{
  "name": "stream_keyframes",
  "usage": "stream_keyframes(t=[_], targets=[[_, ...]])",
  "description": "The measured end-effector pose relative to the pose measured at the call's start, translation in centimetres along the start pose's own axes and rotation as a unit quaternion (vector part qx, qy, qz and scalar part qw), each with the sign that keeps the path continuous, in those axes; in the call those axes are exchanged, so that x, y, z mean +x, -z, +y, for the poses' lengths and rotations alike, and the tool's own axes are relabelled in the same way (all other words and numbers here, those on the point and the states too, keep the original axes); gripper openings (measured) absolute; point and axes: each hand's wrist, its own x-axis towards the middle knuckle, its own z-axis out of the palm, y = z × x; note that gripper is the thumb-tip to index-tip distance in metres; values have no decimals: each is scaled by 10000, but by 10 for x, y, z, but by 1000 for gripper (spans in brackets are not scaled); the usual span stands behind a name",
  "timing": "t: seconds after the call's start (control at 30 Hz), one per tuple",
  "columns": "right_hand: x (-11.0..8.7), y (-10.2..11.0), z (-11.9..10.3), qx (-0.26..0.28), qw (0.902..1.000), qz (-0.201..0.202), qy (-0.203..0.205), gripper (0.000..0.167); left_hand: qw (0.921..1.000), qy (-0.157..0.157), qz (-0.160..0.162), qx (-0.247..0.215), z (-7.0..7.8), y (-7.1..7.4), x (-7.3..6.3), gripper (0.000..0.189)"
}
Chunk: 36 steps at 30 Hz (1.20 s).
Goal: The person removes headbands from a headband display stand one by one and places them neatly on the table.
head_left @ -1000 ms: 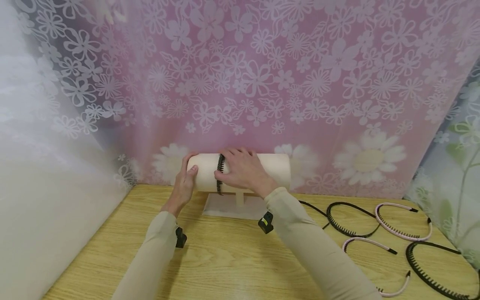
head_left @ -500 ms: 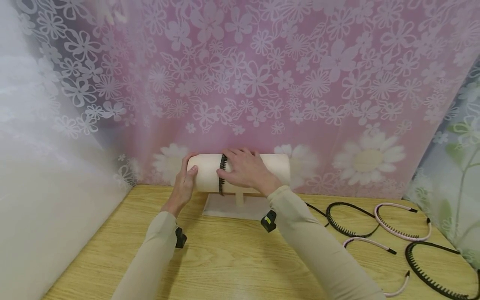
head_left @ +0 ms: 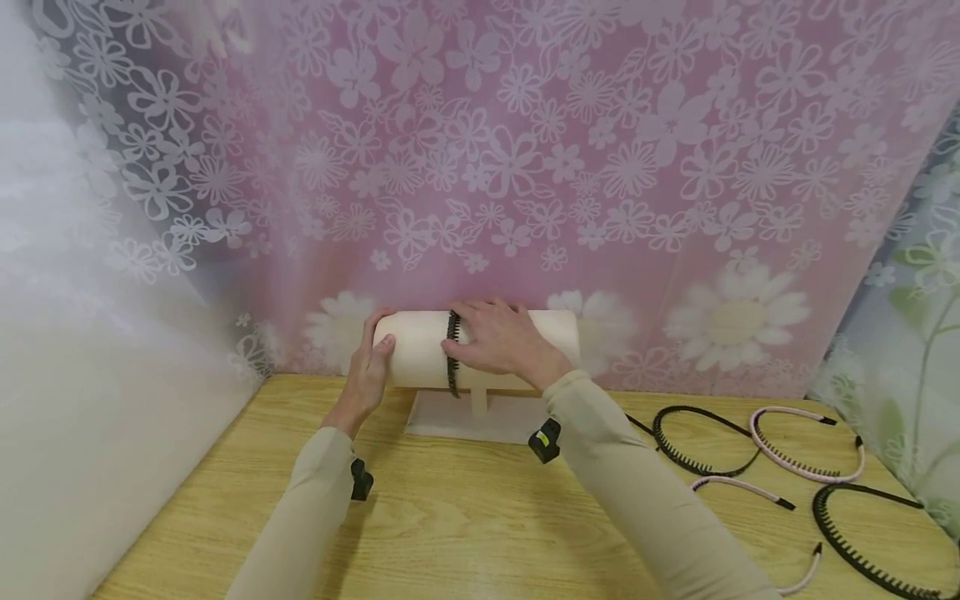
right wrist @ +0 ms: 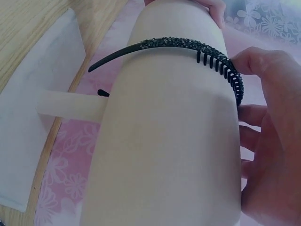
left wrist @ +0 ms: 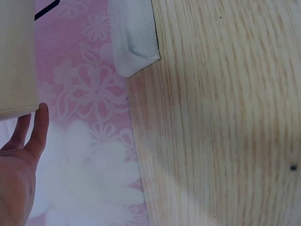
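Observation:
A cream cylinder on a T-shaped headband stand (head_left: pixel 412 354) lies level over a pale base. My left hand (head_left: pixel 365 375) holds the cylinder's left end, thumb in front and fingers round the back; in the left wrist view its fingertips (left wrist: pixel 42 108) touch the end rim. A black toothed headband (head_left: pixel 453 367) with a glittery top arches over the cylinder left of its middle. My right hand (head_left: pixel 504 340) grips this headband, thumb at its front edge and fingers over the top. In the right wrist view the free tip of the headband (right wrist: pixel 110 61) juts past the cylinder.
On the wooden table (head_left: pixel 450 517) to the right lie several black and pink headbands, among them a pink headband (head_left: pixel 772 450) and a large black headband (head_left: pixel 840 546). A pink floral curtain (head_left: pixel 517 208) hangs right behind the stand.
The black headband has slid a little to the right along the cylinder, my right hand moving with it. My left hand keeps its hold on the left end.

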Motion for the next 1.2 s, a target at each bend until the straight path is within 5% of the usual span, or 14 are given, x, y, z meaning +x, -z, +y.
stream_keyframes(t=[1.1,1.2], targets=[[-14,10,27,188,9997,-35,-157,75,9999,-39,-1,110,-2,-1,0,51],[-15,10,30,136,9998,-31,-175,75,10000,-50,36,45,-15,-4,4,51]])
